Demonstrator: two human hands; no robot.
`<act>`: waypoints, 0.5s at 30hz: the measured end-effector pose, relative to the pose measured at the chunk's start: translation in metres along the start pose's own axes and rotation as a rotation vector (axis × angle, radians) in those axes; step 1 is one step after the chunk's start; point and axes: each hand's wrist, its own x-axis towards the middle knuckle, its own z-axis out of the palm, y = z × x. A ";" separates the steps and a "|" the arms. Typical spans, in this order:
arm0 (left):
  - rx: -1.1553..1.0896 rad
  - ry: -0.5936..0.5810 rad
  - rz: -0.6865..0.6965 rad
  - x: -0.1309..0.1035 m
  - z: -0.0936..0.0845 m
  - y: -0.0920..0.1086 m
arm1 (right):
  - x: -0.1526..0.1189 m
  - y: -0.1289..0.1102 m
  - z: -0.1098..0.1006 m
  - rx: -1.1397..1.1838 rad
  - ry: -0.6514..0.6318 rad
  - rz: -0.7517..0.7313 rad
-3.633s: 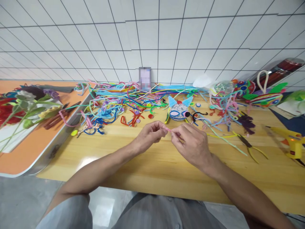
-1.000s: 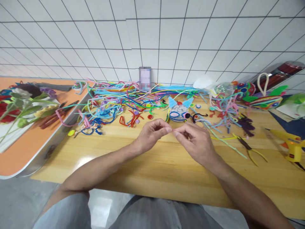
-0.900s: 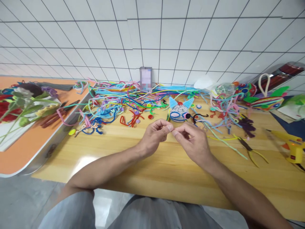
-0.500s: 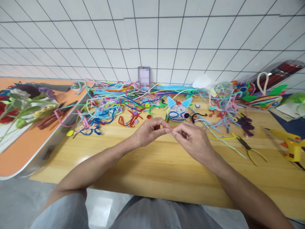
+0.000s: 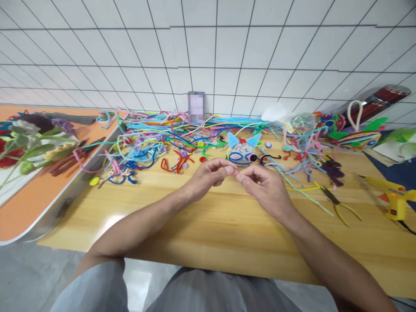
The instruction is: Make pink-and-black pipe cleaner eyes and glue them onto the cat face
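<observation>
A small piece of pink pipe cleaner is pinched between my two hands at the middle of the table. My left hand grips it from the left with thumb and fingertips. From the right, my right hand pinches its other side; most of the piece is hidden by the fingers. Just behind the hands sits a clear ball ornament with blue pointed ears, blue-rimmed oval eyes and a black pom-pom; my fingers partly cover the view of its lower edge.
Pipe cleaners lie heaped along the wall. A phone leans there. Yellow-handled pliers and a yellow glue gun are at right, below a striped ornament. An orange-topped case with flowers stands at left.
My hands have drawn slightly apart at the fingertips, and more of the pink piece shows between them. The things on the table stay put; the view shifts slightly.
</observation>
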 end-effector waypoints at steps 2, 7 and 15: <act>0.179 -0.040 0.068 0.002 -0.010 0.008 | 0.001 -0.002 -0.002 -0.073 -0.022 -0.048; 0.444 -0.075 0.172 0.000 -0.016 0.016 | 0.000 -0.003 -0.002 -0.158 -0.033 -0.120; -0.038 0.113 0.018 -0.003 0.011 -0.007 | 0.001 0.006 0.007 -0.036 0.063 -0.037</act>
